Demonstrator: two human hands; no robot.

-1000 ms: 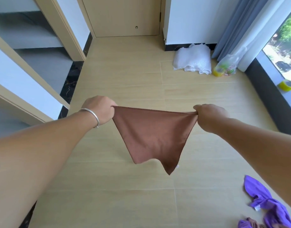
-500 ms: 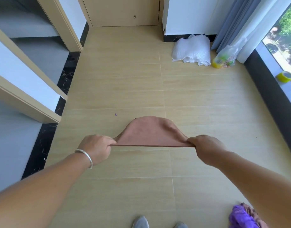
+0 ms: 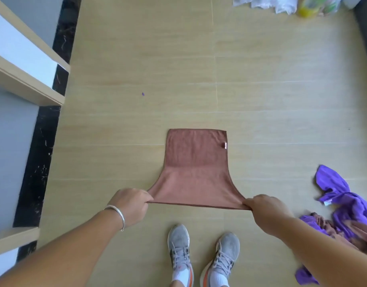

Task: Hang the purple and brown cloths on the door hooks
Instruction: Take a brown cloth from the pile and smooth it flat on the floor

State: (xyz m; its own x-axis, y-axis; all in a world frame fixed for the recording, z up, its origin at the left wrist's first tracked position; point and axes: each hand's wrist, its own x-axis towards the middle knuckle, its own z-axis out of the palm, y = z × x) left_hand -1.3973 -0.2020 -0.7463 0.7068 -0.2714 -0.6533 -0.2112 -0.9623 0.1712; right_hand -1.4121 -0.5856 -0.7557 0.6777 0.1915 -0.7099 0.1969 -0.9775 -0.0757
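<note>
We pinch a near corner of the brown cloth (image 3: 196, 172) in each hand, left hand (image 3: 130, 204) and right hand (image 3: 265, 210) fingers closed tight, stretching that edge taut so the far end spreads flat on the floor (image 3: 137, 59) beyond our fingertips. The purple cloth (image 3: 342, 195) lies crumpled right of the right hand.

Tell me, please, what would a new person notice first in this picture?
First, the brown cloth in the centre, its far part spread on the wooden floor, its near corners pinched by the left hand and the right hand. Then the heap of purple cloths at the right, and the grey shoes below.
</note>
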